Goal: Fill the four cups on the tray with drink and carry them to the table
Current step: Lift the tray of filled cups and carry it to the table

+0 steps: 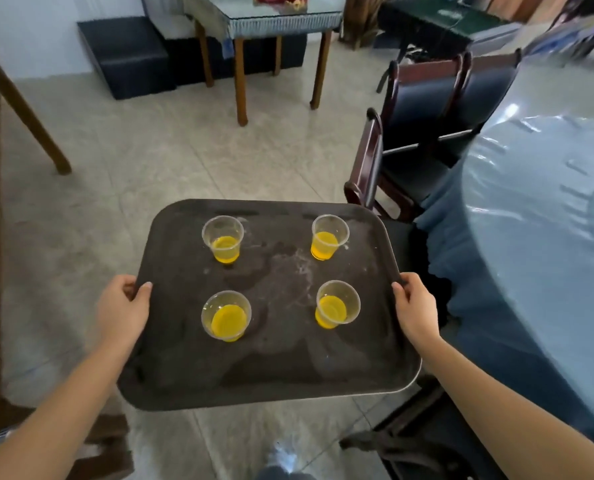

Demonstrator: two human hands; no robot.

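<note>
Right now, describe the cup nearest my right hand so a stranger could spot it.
Start at the dark tray held beside the blue-covered table. Four clear cups of yellow drink stand on it in a square. Yours is the near-right cup, the one closest to the right hand.

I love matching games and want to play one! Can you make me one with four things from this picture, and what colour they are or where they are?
Things:
1. tray
2. drink
3. round table
4. floor

Clues:
A. covered in light blue
B. beige tiles
C. yellow, inside the four cups
D. gripped at its sides by the left hand and the right hand

Pairs: 1-D, 2-C, 3-A, 4-B.
</note>
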